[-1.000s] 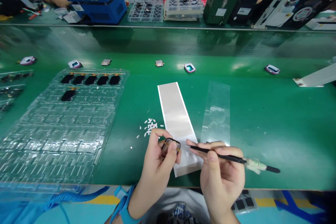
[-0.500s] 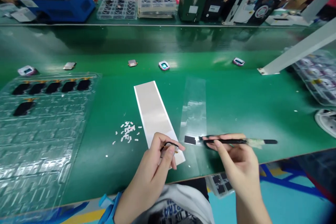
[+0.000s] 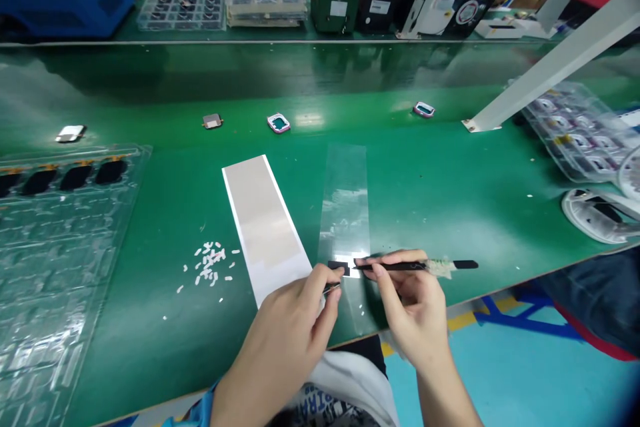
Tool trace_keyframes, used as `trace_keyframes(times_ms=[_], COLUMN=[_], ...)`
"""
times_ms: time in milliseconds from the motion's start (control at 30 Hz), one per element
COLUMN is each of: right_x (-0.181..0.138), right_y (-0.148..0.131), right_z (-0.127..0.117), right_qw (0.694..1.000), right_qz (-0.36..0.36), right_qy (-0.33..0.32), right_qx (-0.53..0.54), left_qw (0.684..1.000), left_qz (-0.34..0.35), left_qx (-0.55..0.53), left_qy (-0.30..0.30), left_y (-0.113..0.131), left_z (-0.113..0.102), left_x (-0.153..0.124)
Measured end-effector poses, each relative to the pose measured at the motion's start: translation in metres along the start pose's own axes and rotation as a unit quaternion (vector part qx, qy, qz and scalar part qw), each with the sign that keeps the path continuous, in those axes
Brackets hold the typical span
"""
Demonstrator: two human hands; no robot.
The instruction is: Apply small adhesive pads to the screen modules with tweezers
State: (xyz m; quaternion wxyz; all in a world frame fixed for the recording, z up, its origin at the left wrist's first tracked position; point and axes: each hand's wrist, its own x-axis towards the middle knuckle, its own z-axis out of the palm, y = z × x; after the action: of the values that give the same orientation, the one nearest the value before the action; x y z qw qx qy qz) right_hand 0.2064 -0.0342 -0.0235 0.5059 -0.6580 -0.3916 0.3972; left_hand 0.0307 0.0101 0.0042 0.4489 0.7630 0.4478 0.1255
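Observation:
My right hand is shut on black tweezers, whose shaft is wrapped in a white cotton tuft. At their tip, a small black film piece sits against the fingertips of my left hand. That hand pinches a small dark-rimmed part, mostly hidden by the fingers. Below the tweezers lies a clear plastic film strip, and a wide white backing strip runs under my left hand. Whether the black piece touches the held part, I cannot tell.
Small white bits lie scattered on the green workbench. A clear tray of black parts stands at left, and another tray at right. Several small pink-rimmed frames lie beyond. A white bracket slants overhead at right.
My view has swung, so the bench contents shift left and tilt. My hands have come closer together, and the black piece on the tweezers now reaches my left fingertips.

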Motion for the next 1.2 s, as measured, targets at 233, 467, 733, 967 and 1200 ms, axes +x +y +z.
trace_keyframes(times_ms=[233,467,733,967,1200], right_x=[0.001,0.0,0.0006,-0.0017,-0.0007], right_y=[-0.0001,-0.0005,0.0029,0.0057,0.0031], right_z=[0.0017,0.0026,0.0028,0.0017,0.0026], right_qw=[1.0,1.0,0.999,1.0,1.0], right_qz=[0.013,0.007,-0.016,-0.004,-0.002], right_qy=[0.002,0.012,0.033,0.013,0.018], right_qx=[0.026,0.021,0.035,0.014,0.0], left_qw=[1.0,1.0,0.998,0.998,0.998], left_qz=[-0.002,-0.004,-0.038,-0.032,-0.032], left_qx=[0.011,0.0,-0.036,-0.04,-0.051], left_qy=[0.004,0.009,0.034,0.036,0.032], left_y=[0.0002,-0.0014,-0.0044,-0.0065,-0.0064], left_z=[-0.0015,-0.0005,0.002,0.0041,0.0034], left_x=[-0.0003,-0.0001,0.0032,0.0036,0.0033])
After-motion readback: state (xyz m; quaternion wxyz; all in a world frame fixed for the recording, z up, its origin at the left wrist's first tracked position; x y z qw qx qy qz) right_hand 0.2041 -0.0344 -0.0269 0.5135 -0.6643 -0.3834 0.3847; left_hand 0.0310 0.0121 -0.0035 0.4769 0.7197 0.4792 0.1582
